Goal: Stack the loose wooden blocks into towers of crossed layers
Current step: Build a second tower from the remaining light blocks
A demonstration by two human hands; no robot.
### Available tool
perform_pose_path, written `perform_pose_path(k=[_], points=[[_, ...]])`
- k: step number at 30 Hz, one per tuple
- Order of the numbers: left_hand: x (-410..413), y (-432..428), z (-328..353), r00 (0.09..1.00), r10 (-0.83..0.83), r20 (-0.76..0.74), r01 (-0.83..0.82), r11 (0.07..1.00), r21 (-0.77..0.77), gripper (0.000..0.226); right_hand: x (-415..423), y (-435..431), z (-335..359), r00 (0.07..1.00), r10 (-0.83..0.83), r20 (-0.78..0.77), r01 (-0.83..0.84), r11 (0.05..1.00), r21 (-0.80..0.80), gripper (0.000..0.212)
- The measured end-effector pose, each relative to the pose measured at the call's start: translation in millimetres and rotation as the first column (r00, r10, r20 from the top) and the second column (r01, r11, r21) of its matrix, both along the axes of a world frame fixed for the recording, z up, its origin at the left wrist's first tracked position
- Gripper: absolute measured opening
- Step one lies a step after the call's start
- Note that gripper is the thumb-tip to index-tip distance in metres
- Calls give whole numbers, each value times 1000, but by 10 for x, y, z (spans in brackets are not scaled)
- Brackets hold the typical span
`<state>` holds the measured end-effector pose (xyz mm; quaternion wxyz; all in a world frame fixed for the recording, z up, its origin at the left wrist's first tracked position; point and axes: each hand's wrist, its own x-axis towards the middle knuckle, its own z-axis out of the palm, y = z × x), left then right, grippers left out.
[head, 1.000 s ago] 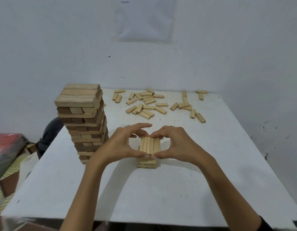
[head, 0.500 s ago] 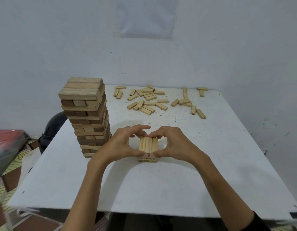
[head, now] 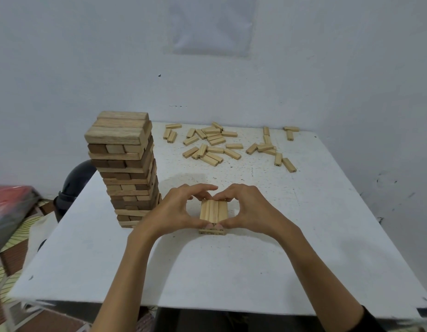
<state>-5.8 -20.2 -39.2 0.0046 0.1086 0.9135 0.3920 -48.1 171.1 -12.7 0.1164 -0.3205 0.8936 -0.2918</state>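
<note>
- White table [head: 327,236] carries the tall tower [head: 126,164].
- Loose blocks [head: 214,144] lie scattered behind and to the right of the tall tower.
- Your left hand [head: 174,212] and right hand [head: 250,209] curl round the small stack [head: 213,210], just right of the tall tower's base, thumbs and fingertips pinching its ends.

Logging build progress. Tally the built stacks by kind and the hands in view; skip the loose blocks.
tall tower of mixed brown blocks: 1
low stack of pale blocks: 1
hands gripping the low stack, left hand and right hand: 2
Total: 4
</note>
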Motion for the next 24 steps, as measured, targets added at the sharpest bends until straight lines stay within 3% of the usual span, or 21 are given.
perform_pose_path(k=[8, 15, 24], points=[[4, -7, -23, 1000, -6, 30, 4, 998, 65, 78, -33, 41, -47, 999, 12, 49, -10, 998, -58, 68], [22, -29, -63, 999, 3, 41, -6, 996, 84, 96, -103, 190, -92, 990, 2, 144, 9, 997, -81, 83], [13, -5, -91, 998, -20, 63, 12, 994, 112, 85, -76, 159, -132, 996, -2, 94, 12, 995, -104, 73]])
